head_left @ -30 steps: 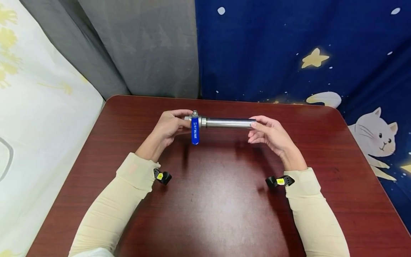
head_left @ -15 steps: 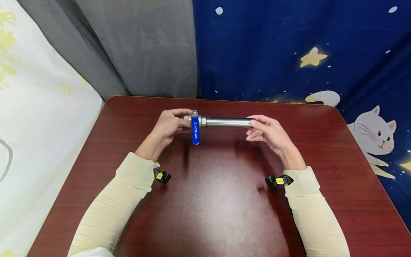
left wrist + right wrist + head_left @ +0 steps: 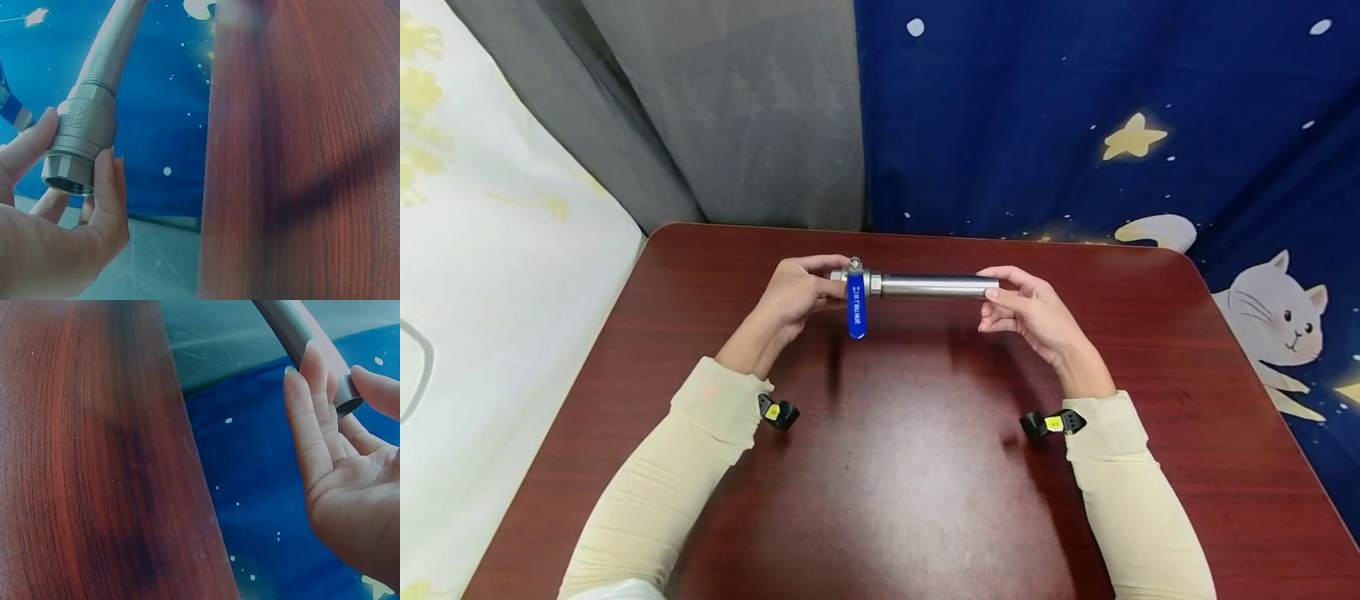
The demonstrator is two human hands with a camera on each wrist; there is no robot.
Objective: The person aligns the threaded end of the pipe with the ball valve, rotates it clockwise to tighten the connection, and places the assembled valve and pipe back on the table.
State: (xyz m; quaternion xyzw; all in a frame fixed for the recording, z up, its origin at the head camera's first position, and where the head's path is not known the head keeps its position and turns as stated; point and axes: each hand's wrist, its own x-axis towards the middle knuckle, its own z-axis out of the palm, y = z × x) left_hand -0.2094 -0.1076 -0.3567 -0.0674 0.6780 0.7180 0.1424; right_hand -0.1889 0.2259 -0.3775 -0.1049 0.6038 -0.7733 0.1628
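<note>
A steel ball valve (image 3: 80,125) with a blue lever handle (image 3: 856,307) is joined to a shiny metal pipe (image 3: 934,286), threads showing at the joint. My left hand (image 3: 793,293) grips the valve body between thumb and fingers; in the left wrist view its open threaded end faces the palm. Around the pipe's far end, my right hand (image 3: 1033,310) pinches with thumb and fingers. The right wrist view shows the pipe's hollow end (image 3: 349,406) between thumb and fingers. Valve and pipe are held level above the table, the lever pointing toward me.
A dark red wooden table (image 3: 895,467) lies under both hands, its far edge just beyond them. Behind it hang a grey curtain (image 3: 760,117) and a blue curtain (image 3: 1000,117) with stars and a cat. White patterned cloth (image 3: 497,275) borders the left side.
The right fingers shift slightly at the pipe's end, showing a little more of its tip than before. The left hand and valve stay in nearly the same place.
</note>
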